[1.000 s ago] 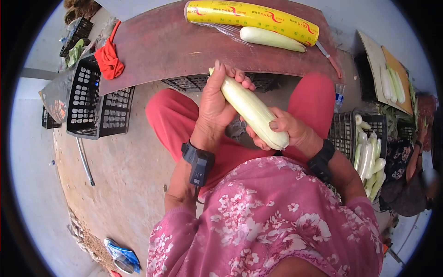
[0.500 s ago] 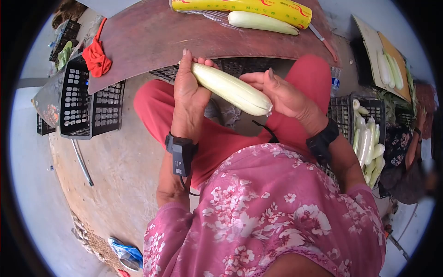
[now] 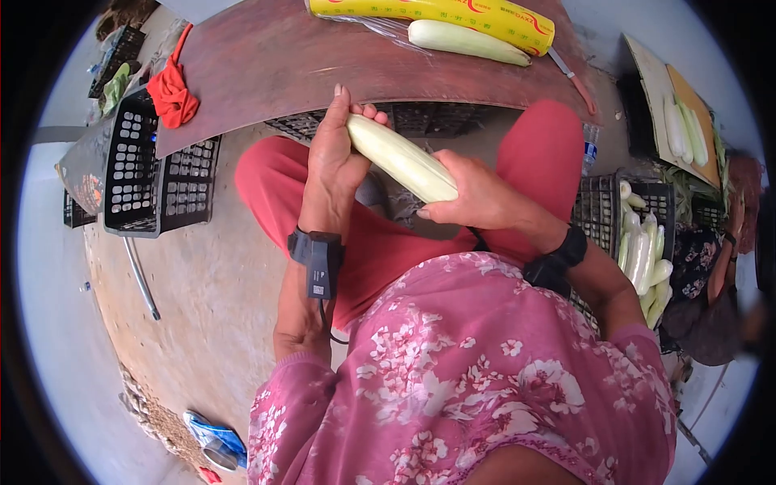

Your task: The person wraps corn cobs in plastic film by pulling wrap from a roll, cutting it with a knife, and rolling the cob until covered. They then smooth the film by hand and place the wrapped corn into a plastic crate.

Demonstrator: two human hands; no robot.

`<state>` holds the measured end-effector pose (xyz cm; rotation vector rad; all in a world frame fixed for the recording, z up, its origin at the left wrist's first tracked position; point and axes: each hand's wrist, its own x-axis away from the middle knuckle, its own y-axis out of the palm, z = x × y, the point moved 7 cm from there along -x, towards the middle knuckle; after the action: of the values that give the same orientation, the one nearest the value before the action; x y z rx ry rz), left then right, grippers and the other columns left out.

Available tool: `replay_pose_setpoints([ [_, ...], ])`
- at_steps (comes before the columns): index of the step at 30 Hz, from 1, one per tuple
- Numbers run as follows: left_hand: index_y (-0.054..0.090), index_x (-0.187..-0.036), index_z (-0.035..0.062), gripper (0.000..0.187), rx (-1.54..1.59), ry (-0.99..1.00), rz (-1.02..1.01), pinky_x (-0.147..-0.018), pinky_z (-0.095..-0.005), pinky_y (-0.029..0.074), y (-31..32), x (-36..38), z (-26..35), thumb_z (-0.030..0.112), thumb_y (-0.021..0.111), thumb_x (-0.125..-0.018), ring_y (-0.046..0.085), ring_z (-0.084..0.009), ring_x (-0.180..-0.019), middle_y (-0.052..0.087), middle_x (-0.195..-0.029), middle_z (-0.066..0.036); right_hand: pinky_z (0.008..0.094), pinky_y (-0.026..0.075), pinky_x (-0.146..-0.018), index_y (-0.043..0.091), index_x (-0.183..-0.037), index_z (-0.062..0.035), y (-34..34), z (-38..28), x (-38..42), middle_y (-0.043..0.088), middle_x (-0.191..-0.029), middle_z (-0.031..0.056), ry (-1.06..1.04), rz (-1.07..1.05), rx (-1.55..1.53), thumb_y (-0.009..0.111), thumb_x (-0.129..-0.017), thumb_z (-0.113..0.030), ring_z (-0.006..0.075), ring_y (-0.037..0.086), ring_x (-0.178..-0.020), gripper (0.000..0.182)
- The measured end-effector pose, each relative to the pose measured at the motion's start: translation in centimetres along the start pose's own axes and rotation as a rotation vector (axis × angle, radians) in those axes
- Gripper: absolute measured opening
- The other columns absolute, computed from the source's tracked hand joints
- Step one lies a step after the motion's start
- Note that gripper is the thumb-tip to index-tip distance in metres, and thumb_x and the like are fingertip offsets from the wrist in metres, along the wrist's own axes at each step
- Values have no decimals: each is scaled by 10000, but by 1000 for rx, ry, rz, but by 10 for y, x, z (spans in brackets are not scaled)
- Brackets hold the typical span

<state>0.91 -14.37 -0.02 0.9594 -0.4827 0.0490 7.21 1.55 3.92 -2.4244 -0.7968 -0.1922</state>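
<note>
A pale green zucchini (image 3: pixel 402 162) lies slantwise between my two hands above my lap. My left hand (image 3: pixel 338 149) supports its upper left end, with the thumb along the side and the fingers curled beneath. Around the lower right end, my right hand (image 3: pixel 469 190) is closed, covering the tip. On the tabletop beyond, a second pale zucchini (image 3: pixel 469 42) rests against a yellow roll of plastic wrap (image 3: pixel 440 18). Loose clear film trails from the roll's left part.
The reddish-brown tabletop (image 3: pixel 250 77) holds a knife (image 3: pixel 572 81) at right and a red cloth (image 3: pixel 171 97) at its left edge. Black crates (image 3: pixel 187 186) stand left. Several wrapped zucchini (image 3: pixel 643 250) fill a crate at right; more lie on cardboard (image 3: pixel 685 133). Another person's arm (image 3: pixel 726 250) shows far right.
My right hand has gone from open beside the zucchini to closed around its lower right end. My left hand keeps its hold. The view has shifted slightly.
</note>
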Motion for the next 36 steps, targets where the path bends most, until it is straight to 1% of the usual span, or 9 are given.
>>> replay_pose_setpoints([
  [3,500,-723,109,417,25,-15,-181,-814,-423,477,6,1,5,444,523,-970,543,-221,-737,533,-723,-50,356,516,-648,507,-1094,63,6,3,0,647,-904,170,-105,-79,-250,773,-720,-257,267,649,-748,560],
  [6,494,-677,116,476,70,13,-339,-804,-413,473,19,5,9,483,476,-979,544,-215,-733,526,-698,-41,284,496,-577,512,-1100,44,17,2,8,637,-920,132,67,-304,-777,750,-765,-274,187,624,-703,519],
  [14,505,-680,119,498,613,-23,-732,-828,-428,479,36,-5,42,504,430,-987,600,-227,-774,568,-707,-25,249,491,-530,456,-1250,79,38,-4,20,639,-945,151,72,-645,-1417,761,-757,-319,177,628,-699,703],
  [17,535,-837,66,506,530,195,-192,-931,-433,443,-11,-22,58,546,437,-966,592,-226,-912,619,-888,-69,247,498,-530,452,-1262,75,37,-1,22,642,-954,152,53,-635,-1437,767,-753,-330,180,630,-699,722],
  [20,492,-1116,15,633,465,273,115,-998,-482,416,-9,-3,53,618,439,-930,541,-292,-1143,569,-1191,-137,246,501,-531,448,-1271,68,31,2,19,646,-965,150,34,-586,-1432,766,-760,-330,178,632,-703,722],
  [21,434,-1211,-21,816,370,291,99,-1014,-468,416,-6,0,47,713,469,-856,470,-332,-1222,485,-1283,-193,247,501,-531,446,-1275,67,30,3,18,647,-969,149,30,-570,-1429,766,-763,-330,177,633,-707,723],
  [24,381,-1324,-26,926,281,141,-86,-1040,-518,396,14,16,14,747,463,-820,480,-344,-1239,496,-1304,-194,250,500,-533,437,-1284,67,28,3,14,649,-976,148,24,-537,-1423,763,-772,-325,177,635,-724,723],
  [30,430,-1308,-26,951,9,21,-269,-1040,-489,419,46,30,-24,765,491,-784,531,-344,-1196,546,-1261,-217,253,497,-535,426,-1292,75,32,2,15,649,-983,155,18,-567,-1462,758,-778,-319,192,635,-742,729],
  [36,590,-1008,38,490,51,2,-357,-982,-471,449,47,27,-18,516,497,-948,587,-302,-1040,611,-1046,-140,263,503,-534,430,-1291,85,31,7,21,643,-981,169,14,-598,-1472,755,-776,-329,205,639,-726,736],
])
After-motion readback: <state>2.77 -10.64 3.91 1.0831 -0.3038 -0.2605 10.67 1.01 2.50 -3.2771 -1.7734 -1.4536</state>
